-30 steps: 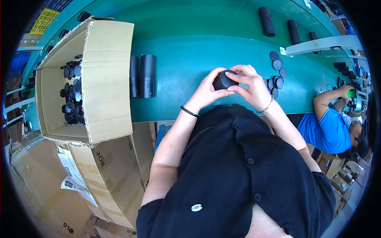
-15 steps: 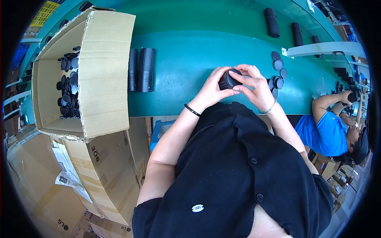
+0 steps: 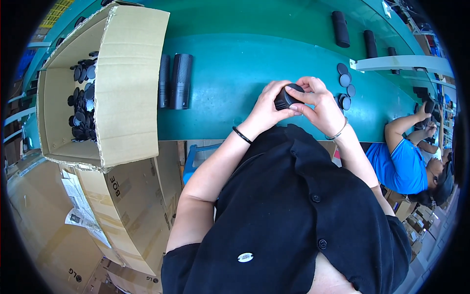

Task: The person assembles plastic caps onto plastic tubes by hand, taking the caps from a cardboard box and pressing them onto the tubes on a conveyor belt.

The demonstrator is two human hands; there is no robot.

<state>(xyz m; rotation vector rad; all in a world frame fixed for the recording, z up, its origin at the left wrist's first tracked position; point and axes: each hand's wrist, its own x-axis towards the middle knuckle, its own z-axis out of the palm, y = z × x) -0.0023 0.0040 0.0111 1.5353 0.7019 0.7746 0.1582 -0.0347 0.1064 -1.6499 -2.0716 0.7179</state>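
Just above the table's near edge, both hands hold one black ribbed cylinder, its round end tilted up toward me. My left hand wraps its left side, with the thumb along the near side. On the right, my right hand grips the round black cap at that end, thumb and fingers pressed on its rim. The fingers hide much of the cylinder and the join beneath the cap. Several loose black round caps lie on the table beyond my right hand.
Two black perforated cylinders lie on the green table beside an open cardboard box holding several black caps. More black cylinders appear far right, near a white metal bar. A co-worker in blue sits at right.
My hands have shifted slightly right with the cylinder. The right hand has turned a little around the cap. The whole view has moved slightly.
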